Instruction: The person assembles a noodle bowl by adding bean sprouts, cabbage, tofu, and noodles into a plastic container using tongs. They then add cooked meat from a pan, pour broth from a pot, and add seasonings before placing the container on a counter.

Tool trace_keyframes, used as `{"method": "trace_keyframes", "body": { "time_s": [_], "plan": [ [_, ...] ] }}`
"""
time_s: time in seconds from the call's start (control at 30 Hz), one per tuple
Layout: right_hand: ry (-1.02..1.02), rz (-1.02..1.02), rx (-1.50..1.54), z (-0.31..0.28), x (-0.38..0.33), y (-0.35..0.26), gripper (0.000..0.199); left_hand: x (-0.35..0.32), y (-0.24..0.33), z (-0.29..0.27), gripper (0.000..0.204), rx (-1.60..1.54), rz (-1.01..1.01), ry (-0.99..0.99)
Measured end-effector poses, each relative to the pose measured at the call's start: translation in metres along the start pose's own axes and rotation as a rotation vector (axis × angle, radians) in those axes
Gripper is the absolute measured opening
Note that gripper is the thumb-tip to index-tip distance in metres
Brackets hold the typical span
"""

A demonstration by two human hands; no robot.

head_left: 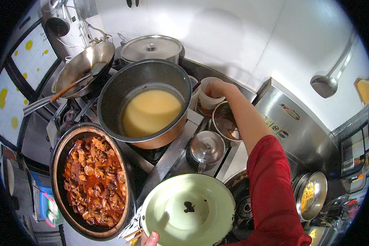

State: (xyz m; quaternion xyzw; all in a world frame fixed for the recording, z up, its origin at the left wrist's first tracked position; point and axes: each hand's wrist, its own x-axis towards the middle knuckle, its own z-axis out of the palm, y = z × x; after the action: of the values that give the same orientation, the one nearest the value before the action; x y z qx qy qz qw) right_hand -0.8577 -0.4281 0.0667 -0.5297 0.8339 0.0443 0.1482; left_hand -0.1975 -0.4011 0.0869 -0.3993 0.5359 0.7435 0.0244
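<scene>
My left hand (150, 239) grips the near rim of a pale green enamel basin (209, 192), with the thumb over the edge. A small dark patch shows on the basin's floor, otherwise bare. Beside that hand the ends of wooden chopsticks (133, 235) stick out; I cannot tell if it holds them too. My right arm, in a red sleeve, stretches far forward. My right hand (217, 87) is at the mouth of a translucent plastic tub (208, 103), its fingers hidden inside. Next to the tub stands a pot (225, 121) with dark contents and something white in it.
A large dark pot (107, 102) of cloudy yellowish liquid sits on the stove. Left of the basin lies an oval pan (58, 180) of red-sauced meat pieces. A wok (86, 61), lidded stockpot (151, 48), lidded metal canister (208, 146) and metal bowls (322, 197) stand around.
</scene>
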Motion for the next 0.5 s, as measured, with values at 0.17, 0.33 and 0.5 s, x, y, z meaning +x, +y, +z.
{"method": "trace_keyframes", "body": {
  "time_s": [0.17, 0.33, 0.5],
  "plan": [
    [0.153, 0.081, 0.201, -0.012, -0.024, 0.0, 0.019, 0.001, -0.005, -0.001, 0.054, -0.123, 0.012, -0.036],
    [0.383, 0.076, 0.101, -0.009, -0.035, -0.001, 0.013, 0.009, -0.015, -0.003, 0.058, -0.206, 0.03, -0.065],
    [0.564, 0.209, 0.037, 0.0, -0.027, -0.011, 0.017, 0.008, -0.013, -0.002, 0.059, -0.22, 0.021, -0.071]
  ]
}}
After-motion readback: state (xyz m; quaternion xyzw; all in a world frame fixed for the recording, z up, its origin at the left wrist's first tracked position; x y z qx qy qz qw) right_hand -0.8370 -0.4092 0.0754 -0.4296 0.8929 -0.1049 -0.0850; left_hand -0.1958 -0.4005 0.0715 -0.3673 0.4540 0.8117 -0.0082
